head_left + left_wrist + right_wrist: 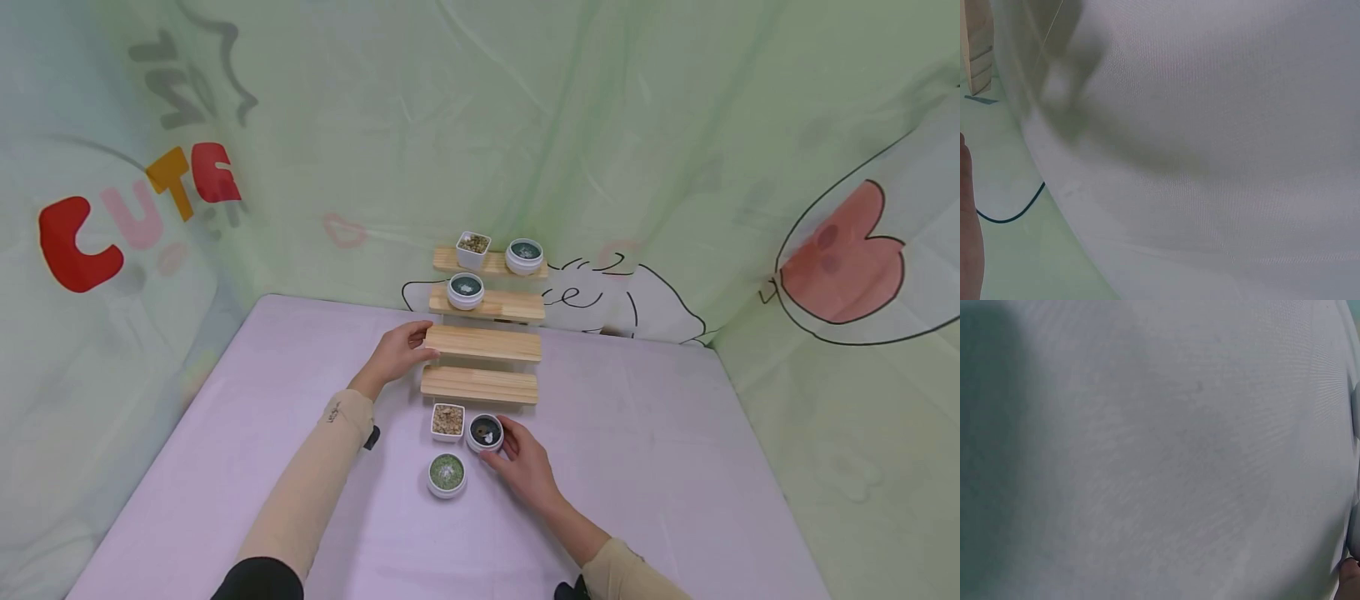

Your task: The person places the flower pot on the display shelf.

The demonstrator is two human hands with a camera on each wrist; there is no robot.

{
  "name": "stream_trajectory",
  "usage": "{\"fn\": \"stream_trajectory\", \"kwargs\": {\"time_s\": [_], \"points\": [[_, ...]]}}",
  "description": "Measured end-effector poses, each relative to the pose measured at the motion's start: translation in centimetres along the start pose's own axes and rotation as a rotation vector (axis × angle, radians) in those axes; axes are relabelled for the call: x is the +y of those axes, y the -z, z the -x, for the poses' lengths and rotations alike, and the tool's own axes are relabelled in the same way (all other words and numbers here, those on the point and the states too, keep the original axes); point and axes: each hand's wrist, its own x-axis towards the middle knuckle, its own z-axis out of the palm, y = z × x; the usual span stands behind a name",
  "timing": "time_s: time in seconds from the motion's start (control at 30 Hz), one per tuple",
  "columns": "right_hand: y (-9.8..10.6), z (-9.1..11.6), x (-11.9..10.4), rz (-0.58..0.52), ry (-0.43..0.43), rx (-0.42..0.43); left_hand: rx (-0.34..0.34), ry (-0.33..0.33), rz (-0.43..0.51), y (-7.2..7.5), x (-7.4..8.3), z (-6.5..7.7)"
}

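Note:
A stepped wooden stand [483, 343] with several light planks rises at the back of the table. My left hand [396, 354] grips the left end of one of its bare middle planks, fingers at the back edge and thumb at the front. Below the stand, my right hand [528, 467] holds a round white pot [484, 432] with dark filling by its right side. Left of that pot is a square white pot [447, 421] of tan bits. A round white pot [447, 475] with green filling stands nearer me. Both wrist views show mostly cloth; only a sliver of each hand appears.
On the top plank are a square pot [473, 248] and a round pot [524, 256]. Another round pot [466, 290] sits on the plank below. Pale lilac cloth covers the table [637, 467]. A printed green curtain [480, 125] hangs close behind the stand.

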Motion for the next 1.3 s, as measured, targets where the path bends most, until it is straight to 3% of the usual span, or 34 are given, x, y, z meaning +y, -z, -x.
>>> {"fn": "stream_trajectory", "kwargs": {"time_s": [0.6, 1.3], "points": [[-0.2, 0.3, -0.2, -0.036, -0.025, 0.016, -0.002, -0.014, -0.002, 0.0, 0.1, 0.1], [0.8, -0.3, -1.4, -0.06, 0.008, 0.04, -0.002, -0.011, -0.007, 0.3, 0.1, 0.0]]}}
